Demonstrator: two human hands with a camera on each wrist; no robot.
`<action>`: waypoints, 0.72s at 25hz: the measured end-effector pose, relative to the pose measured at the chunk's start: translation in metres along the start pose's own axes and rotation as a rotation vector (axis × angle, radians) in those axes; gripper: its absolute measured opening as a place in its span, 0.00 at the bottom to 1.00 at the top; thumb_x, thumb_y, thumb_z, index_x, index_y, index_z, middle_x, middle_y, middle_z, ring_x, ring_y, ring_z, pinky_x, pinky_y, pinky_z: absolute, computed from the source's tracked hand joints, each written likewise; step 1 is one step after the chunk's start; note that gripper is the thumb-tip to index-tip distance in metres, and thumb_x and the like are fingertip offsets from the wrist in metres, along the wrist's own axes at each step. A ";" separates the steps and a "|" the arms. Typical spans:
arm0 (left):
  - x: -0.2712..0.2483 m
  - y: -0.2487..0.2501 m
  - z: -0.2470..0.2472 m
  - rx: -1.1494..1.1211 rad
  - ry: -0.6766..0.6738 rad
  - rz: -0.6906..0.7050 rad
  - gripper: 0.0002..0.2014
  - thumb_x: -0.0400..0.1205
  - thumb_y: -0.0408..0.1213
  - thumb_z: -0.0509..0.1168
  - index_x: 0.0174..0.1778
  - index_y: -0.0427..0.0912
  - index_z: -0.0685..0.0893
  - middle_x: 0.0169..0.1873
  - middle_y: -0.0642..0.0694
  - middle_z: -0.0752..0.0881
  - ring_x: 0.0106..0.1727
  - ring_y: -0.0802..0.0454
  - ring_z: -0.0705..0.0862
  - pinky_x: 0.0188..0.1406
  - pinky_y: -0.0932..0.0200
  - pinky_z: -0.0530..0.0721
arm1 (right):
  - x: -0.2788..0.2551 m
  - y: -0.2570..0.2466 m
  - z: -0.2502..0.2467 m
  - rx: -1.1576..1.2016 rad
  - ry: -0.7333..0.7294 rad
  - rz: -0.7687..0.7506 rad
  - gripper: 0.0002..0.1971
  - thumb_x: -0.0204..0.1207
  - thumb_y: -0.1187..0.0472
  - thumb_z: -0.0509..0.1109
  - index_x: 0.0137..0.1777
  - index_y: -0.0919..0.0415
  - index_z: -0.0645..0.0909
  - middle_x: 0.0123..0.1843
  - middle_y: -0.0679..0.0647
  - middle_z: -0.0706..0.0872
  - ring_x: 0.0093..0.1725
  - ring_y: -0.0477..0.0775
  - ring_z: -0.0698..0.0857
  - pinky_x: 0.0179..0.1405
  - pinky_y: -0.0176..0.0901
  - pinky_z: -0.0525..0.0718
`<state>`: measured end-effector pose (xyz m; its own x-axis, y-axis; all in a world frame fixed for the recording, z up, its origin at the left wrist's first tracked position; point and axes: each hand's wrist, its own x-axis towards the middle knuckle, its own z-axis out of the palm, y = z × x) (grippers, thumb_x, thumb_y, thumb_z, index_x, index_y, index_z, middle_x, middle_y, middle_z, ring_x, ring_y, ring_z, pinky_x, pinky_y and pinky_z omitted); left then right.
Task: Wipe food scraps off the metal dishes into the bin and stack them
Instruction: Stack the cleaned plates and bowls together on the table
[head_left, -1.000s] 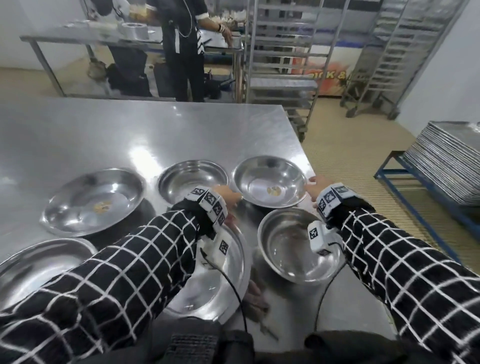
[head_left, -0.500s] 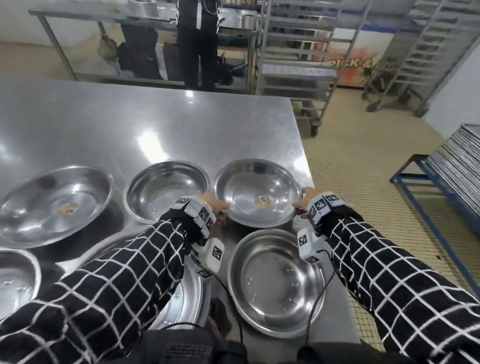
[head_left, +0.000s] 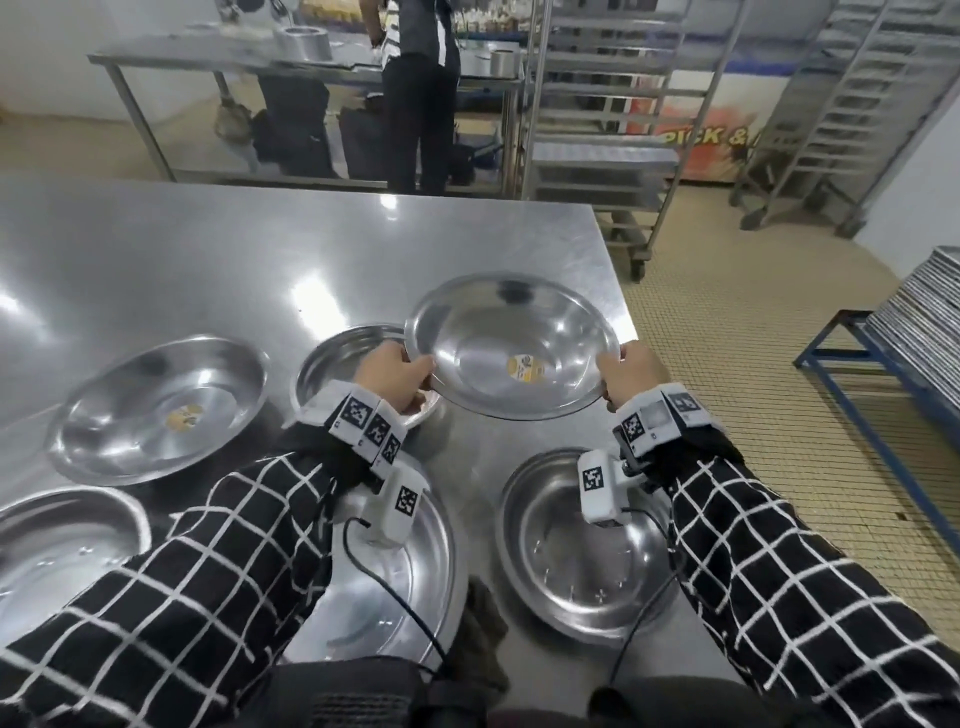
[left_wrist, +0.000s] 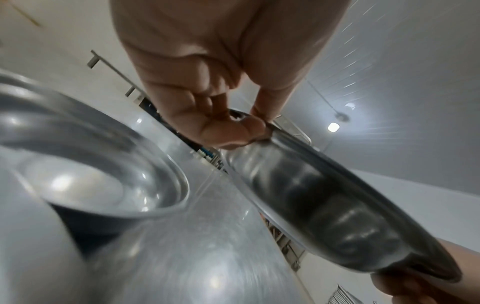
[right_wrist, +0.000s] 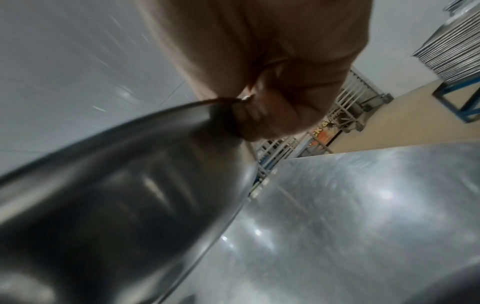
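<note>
A round metal dish with a yellow scrap on its bottom is lifted off the steel table. My left hand pinches its left rim and my right hand grips its right rim. The left wrist view shows the dish's underside with my left fingers curled over its edge. In the right wrist view the underside fills the lower left, and my right fingers clasp the rim. Several other dishes lie on the table, one at the left with a yellow scrap.
A dish lies under my right wrist and another under my left forearm. Off the table's right edge is tiled floor with stacked trays on a blue frame. A person stands by a far table. No bin is in view.
Both hands took the far right dish by its rim and lifted it off the table. The head view shifted a little.
</note>
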<state>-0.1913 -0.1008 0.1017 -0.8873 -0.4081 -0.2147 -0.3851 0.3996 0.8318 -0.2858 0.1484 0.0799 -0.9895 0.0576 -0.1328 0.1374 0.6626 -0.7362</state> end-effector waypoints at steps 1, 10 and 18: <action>-0.010 -0.003 -0.015 -0.003 0.027 0.024 0.12 0.84 0.40 0.62 0.37 0.39 0.81 0.30 0.45 0.84 0.24 0.53 0.79 0.26 0.61 0.80 | -0.018 -0.010 0.003 0.046 0.016 -0.017 0.10 0.80 0.58 0.61 0.51 0.65 0.75 0.43 0.60 0.82 0.33 0.54 0.79 0.29 0.42 0.74; -0.131 -0.109 -0.145 0.463 0.193 0.185 0.28 0.88 0.48 0.51 0.24 0.38 0.76 0.21 0.44 0.78 0.25 0.48 0.75 0.25 0.58 0.66 | -0.211 -0.045 0.066 -0.100 -0.063 -0.171 0.15 0.84 0.52 0.56 0.41 0.61 0.73 0.35 0.53 0.76 0.32 0.50 0.74 0.29 0.42 0.71; -0.175 -0.192 -0.151 0.752 0.095 0.106 0.26 0.87 0.53 0.47 0.31 0.41 0.77 0.28 0.45 0.80 0.35 0.46 0.80 0.37 0.53 0.77 | -0.278 -0.024 0.099 -0.431 -0.147 -0.193 0.19 0.85 0.50 0.53 0.49 0.66 0.77 0.43 0.61 0.84 0.42 0.60 0.83 0.40 0.50 0.80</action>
<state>0.0768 -0.2298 0.0566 -0.9165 -0.3919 -0.0801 -0.3986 0.8776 0.2662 -0.0092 0.0426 0.0695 -0.9739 -0.1817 -0.1358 -0.1097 0.9013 -0.4190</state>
